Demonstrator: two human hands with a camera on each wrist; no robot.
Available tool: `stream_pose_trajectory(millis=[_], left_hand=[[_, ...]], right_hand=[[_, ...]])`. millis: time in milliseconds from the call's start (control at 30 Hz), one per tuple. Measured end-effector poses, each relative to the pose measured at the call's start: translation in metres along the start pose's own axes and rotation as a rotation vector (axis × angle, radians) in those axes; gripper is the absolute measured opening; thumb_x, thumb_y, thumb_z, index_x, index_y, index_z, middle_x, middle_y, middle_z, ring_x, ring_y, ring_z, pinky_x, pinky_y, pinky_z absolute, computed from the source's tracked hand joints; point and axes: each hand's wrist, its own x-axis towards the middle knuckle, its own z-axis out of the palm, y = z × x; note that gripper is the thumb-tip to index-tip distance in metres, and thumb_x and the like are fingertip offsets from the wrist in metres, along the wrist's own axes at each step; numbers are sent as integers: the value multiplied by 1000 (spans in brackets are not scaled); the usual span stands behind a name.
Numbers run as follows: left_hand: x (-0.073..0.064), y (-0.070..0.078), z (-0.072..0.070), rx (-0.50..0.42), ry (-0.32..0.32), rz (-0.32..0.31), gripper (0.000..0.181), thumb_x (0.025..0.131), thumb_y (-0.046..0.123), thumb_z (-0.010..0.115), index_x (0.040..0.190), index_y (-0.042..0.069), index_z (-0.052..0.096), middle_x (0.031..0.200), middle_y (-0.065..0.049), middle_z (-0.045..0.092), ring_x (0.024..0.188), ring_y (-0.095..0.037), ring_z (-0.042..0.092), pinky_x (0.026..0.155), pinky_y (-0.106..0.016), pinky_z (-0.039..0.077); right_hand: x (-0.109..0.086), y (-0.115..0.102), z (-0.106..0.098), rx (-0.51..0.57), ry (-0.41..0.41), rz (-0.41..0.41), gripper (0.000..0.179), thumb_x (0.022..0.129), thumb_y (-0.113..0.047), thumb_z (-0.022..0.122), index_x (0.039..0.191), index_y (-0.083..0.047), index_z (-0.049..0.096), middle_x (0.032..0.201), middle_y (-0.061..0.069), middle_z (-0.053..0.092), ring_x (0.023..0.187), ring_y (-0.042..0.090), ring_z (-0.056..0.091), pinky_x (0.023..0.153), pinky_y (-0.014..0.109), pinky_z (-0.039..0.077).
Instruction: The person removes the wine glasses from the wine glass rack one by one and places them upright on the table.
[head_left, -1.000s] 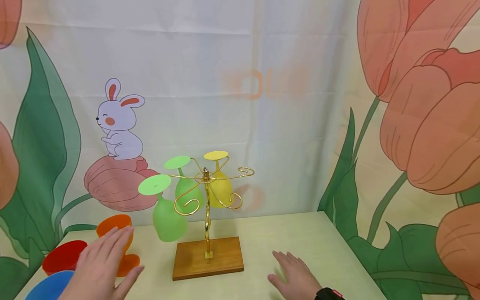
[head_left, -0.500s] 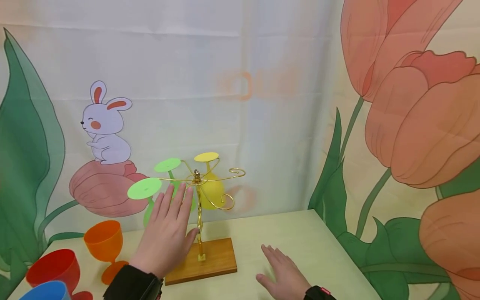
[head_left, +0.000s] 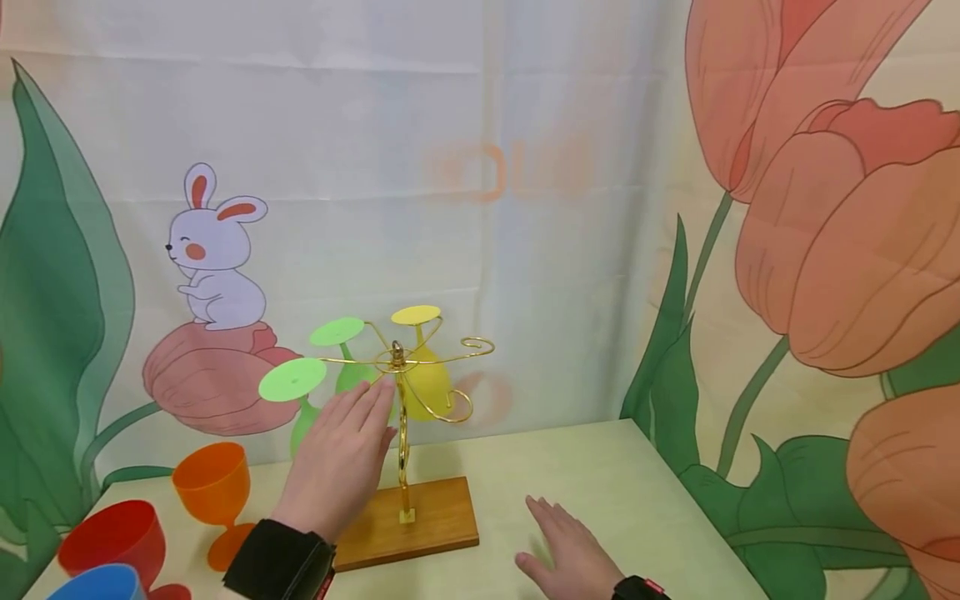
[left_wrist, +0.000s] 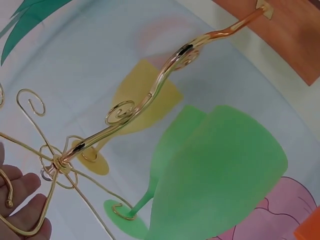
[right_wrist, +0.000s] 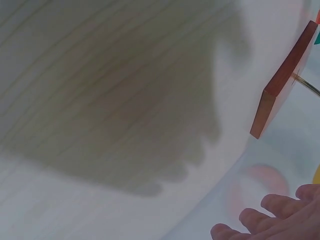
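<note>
A gold wire rack point(head_left: 403, 450) with curled arms stands on a wooden base point(head_left: 442, 521). From its arms two green goblets point(left_wrist: 225, 165) and a yellow goblet point(head_left: 427, 387) hang upside down by their feet. My left hand point(head_left: 341, 458), fingers extended, is in front of the rack and partly covers the green goblets in the head view. In the left wrist view its fingertips point(left_wrist: 32, 210) show behind a curled front hook; whether they touch it I cannot tell. To the rack's right, my right hand point(head_left: 573, 558) hovers over the table with fingers spread, holding nothing.
Left of the rack, an orange goblet point(head_left: 213, 483), a red goblet point(head_left: 112, 542) and a blue goblet point(head_left: 101, 583) stand upright on the pale table point(head_left: 600, 467). A printed cloth point(head_left: 555, 267) hangs behind and along the right side.
My left hand has moved right from near the orange goblet to the rack's front, its fingers tilting slightly over the last half second. The view has turned a little; the right hand stays put.
</note>
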Motion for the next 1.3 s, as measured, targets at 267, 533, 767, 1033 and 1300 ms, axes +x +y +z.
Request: stream_pose_trajectory(millis=[267,533,767,1033,1300], left_hand=[[0,-1,4,-13,27,-5,25,87,14,55,109,2,53,102,-12,57,117,-31,41,104,-42,25],[1,-2,4,-22,22,-6,23,87,13,56,107,3,53,98,-10,57,117,-30,42,104,-40,24],[-3,-3,-2,-51,21,25,44,93,20,46,130,-2,40,125,-16,48,124,-31,33,104,-44,23],[-15,-2,-4,-78,112,116,46,100,16,12,131,-1,41,132,-16,43,125,-29,35,103,-43,26],[-18,-5,-9,-74,77,100,54,80,-11,55,131,2,43,134,-12,43,125,-26,35,104,-40,26]], right_hand=[[5,5,-11,-2,61,-29,80,80,-63,45,142,-19,21,142,6,30,129,31,26,98,55,26],[40,-29,-89,-72,293,-143,73,85,-58,42,143,-20,20,143,1,29,130,23,25,102,46,26],[83,-89,-171,-155,401,-326,68,89,-47,44,143,-15,19,142,4,31,128,23,29,104,40,25],[116,-154,-206,-210,297,-358,67,88,-45,46,143,-15,20,141,3,33,127,19,32,103,36,28],[152,-199,-207,-239,75,-275,64,86,-46,49,140,-18,29,137,2,39,122,18,39,99,35,33]])
